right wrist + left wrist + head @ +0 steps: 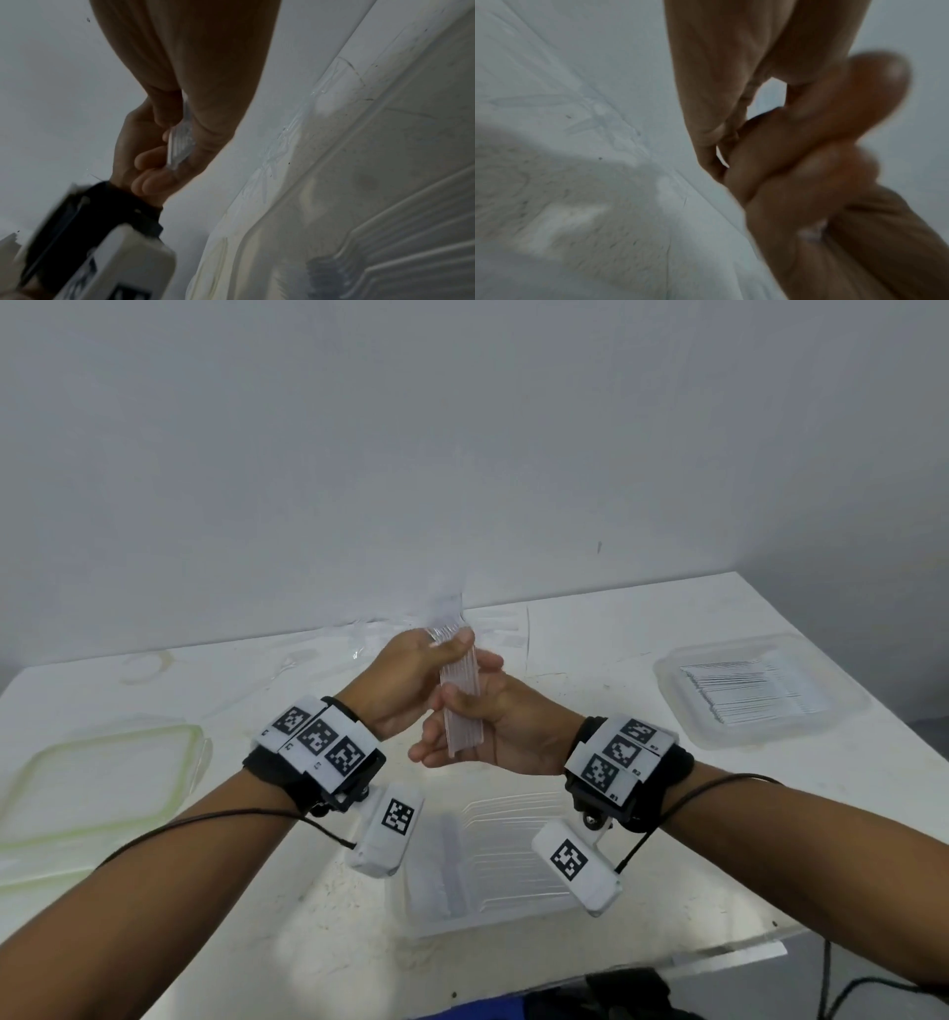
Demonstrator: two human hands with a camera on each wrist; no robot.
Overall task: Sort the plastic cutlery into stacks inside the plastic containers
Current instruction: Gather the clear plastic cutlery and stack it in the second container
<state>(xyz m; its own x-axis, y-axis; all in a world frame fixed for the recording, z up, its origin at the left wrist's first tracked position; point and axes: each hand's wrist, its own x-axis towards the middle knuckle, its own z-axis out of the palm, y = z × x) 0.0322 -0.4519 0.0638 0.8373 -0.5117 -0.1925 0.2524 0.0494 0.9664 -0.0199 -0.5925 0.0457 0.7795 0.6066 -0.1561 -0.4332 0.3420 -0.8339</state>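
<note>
A: Both hands meet above the white table (pixel 616 629), clamped on one bundle of clear plastic forks (pixel 460 706). The left hand (pixel 411 680) wraps the bundle's upper part, thumb pressed across its front just below the tines. The right hand (pixel 493 726) grips the lower part of the handles, thumb laid over the front, fingers curled behind.

B: How does the bundle stand?

A: Nearly upright, tines at the far end pointing up toward the grey wall (pixel 462 428), handles angled down toward the person. The two forearms come in from either side of the bundle, wrists bent inward, each wearing a black strap with marker tags.

B: And the containers?

A: Measured from the bundle: a clear container (pixel 436 916) lies directly below it, nearest the person, with cutlery laid inside; the kind is too blurred to name. To the right of the bundle, well apart, a second container (pixel 672 680) holds a neat stack of cutlery (pixel 750 695). To the left, well apart, rests a green-rimmed lid (pixel 195 752). Beyond the bundle, loose clear cutlery (pixel 503 629) lies on the table near the wall.

B: The wrist views?

A: The right wrist view shows the handle ends of the forks (pixel 180 146) pinched between the fingers (pixel 151 160) of both hands. The left wrist view is blurred, showing only interlocked fingers (pixel 808 125).
</note>
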